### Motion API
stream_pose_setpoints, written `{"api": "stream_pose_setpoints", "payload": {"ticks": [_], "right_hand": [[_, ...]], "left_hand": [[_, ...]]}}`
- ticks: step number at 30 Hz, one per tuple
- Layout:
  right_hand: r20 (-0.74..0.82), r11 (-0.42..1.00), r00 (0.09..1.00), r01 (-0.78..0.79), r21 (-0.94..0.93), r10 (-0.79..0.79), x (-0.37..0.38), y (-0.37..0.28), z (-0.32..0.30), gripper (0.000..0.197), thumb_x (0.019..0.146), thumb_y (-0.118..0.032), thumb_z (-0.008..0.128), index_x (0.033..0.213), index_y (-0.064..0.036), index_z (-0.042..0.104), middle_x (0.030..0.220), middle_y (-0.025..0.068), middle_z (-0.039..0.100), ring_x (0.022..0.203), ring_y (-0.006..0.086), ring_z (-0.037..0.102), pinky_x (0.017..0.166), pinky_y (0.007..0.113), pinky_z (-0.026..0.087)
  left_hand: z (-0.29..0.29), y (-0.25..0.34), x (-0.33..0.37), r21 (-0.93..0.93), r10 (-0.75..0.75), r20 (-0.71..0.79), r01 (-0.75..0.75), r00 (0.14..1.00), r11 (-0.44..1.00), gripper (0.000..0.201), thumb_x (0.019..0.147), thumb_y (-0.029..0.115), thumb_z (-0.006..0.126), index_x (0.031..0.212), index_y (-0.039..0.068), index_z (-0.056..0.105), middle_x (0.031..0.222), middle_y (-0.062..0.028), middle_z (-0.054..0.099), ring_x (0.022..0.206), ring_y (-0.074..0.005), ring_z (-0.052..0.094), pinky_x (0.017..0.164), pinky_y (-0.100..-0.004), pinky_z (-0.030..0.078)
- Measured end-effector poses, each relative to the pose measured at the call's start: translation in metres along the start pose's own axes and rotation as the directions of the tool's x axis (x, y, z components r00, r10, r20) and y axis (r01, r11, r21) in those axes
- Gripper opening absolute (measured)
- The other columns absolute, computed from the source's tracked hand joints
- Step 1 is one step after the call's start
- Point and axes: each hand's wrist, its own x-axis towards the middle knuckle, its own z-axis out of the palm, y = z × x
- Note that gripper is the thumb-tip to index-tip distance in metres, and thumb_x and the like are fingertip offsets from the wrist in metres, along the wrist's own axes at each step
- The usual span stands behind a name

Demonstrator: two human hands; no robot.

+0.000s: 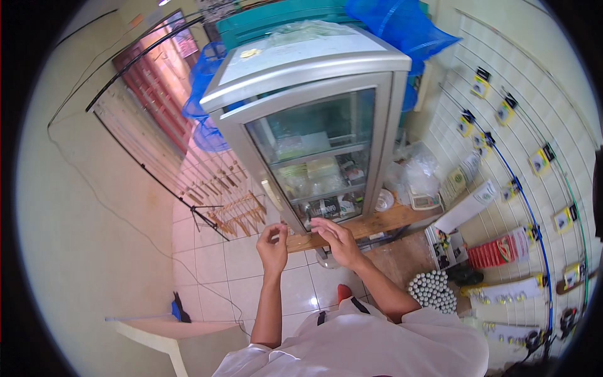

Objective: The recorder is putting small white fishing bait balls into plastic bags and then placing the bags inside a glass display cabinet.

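A silver-framed glass display cabinet (391,125) stands in front of me on a wooden bench (370,227). Its glass door has a pale handle (272,193) on the left side and looks slightly ajar. Through the glass, shelves show several packets and boxes, too blurred to name. My left hand (273,250) is raised near the cabinet's lower left corner, its fingers curled toward the thumb; anything inside them is hidden. Close by, my right hand (339,242) stretches its fingers out before the bottom of the door, holding nothing visible. Whether its fingertips touch the frame I cannot tell.
Wooden-handled rods (220,182) and a wooden rack (239,213) stand at the left. Blue netting (402,28) hangs behind the cabinet. Several small packages (540,160) hang on the right wall panel. A bundle of pale cylinders (432,292) stands on the floor. A thin cable (125,217) runs along the left.
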Motion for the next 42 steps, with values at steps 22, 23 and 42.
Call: {"api": "stream_pose_setpoints", "payload": {"ticks": [22, 23, 42], "right_hand": [[-0.718, 0.980, 0.670, -0.182, 0.086, 0.187, -0.324, -0.020, -0.056, 0.043, 0.103, -0.032, 0.048, 0.134, -0.0035, 0.054, 0.118, 0.0095, 0.066, 0.104, 0.0177, 0.063, 0.089, 0.032, 0.047], [-0.732, 0.981, 0.657, -0.171, 0.089, 0.180, -0.339, -0.021, -0.055, 0.041, 0.103, -0.030, 0.047, 0.134, -0.0042, 0.054, 0.117, 0.0098, 0.066, 0.104, 0.0188, 0.064, 0.089, 0.032, 0.048], [-0.962, 0.967, 0.117, -0.090, 0.238, 0.248, -0.588, -0.026, -0.073, 0.044, 0.096, -0.031, 0.057, 0.131, -0.0045, 0.058, 0.109, 0.0036, 0.068, 0.095, 0.0126, 0.064, 0.076, 0.026, 0.047]], "left_hand": [[0.013, -0.037, -0.188, -0.110, 0.039, 0.748, 0.065, 0.663, 0.992, 0.028, 0.089, 0.005, 0.065, 0.117, 0.002, 0.064, 0.133, -0.0140, 0.059, 0.125, -0.0243, 0.054, 0.101, -0.0379, 0.043], [0.021, -0.033, -0.195, -0.099, 0.041, 0.786, 0.060, 0.616, 0.993, 0.028, 0.089, 0.005, 0.065, 0.117, 0.002, 0.064, 0.133, -0.0140, 0.059, 0.125, -0.0243, 0.054, 0.101, -0.0379, 0.043], [0.198, 0.029, -0.398, -0.181, 0.171, 0.981, -0.127, -0.090, 0.975, 0.029, 0.090, 0.010, 0.068, 0.117, 0.001, 0.064, 0.126, -0.0142, 0.063, 0.121, -0.0238, 0.056, 0.105, -0.0365, 0.040]]}}
